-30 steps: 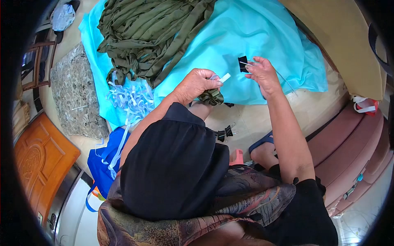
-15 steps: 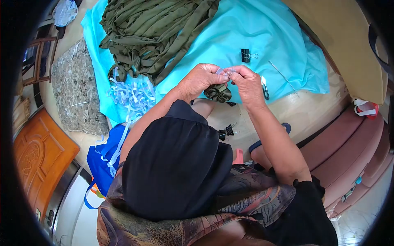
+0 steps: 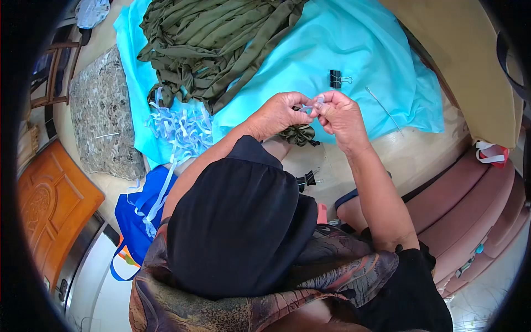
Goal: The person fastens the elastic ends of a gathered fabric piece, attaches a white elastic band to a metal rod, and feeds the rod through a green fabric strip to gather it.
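The left hand and the right hand are pinching a pale ribbon between them, near the bunched green fabric. The ribbon could be slipping away, because only fingertips are holding this narrow strip.

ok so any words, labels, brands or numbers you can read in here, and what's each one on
None can be read.
No lettering shows on the blue bag or the pale ribbons; any marks on the red item are too small to read.
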